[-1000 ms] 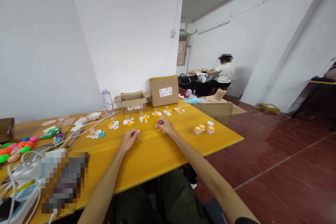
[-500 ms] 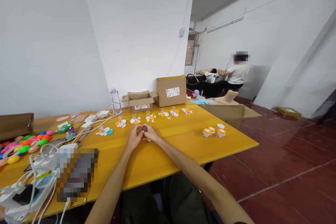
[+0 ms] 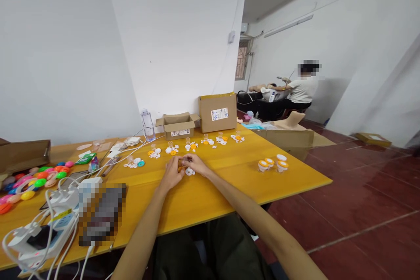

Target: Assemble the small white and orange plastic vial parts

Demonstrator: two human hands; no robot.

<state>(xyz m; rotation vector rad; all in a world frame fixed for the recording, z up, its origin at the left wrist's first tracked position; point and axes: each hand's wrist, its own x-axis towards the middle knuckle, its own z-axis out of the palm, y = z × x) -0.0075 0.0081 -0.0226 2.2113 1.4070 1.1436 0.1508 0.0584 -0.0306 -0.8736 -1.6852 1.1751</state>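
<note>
- Both forearms stretch from the near edge over the yellow tabletop (image 3: 213, 201), angling inward; clock directions run from the hands.
- A labelled cardboard box (image 3: 218, 113) stands at 1 o'clock, a smaller open carton (image 3: 180, 132) at 12.
- A power strip (image 3: 67, 222) with white plugs lies at 8.
- Left hand (image 3: 172, 176) and right hand (image 3: 197, 165) come together, fingers curled around a small part, mostly covered; which hand grips it I cannot tell.
- Lidded cups (image 3: 282, 165) group at 3, well apart.
- Clusters of discs (image 3: 172, 150) arc from 10 to 1, nearest at 11.
- A white disc (image 3: 189, 172) lies just beside the right fingers.
</note>
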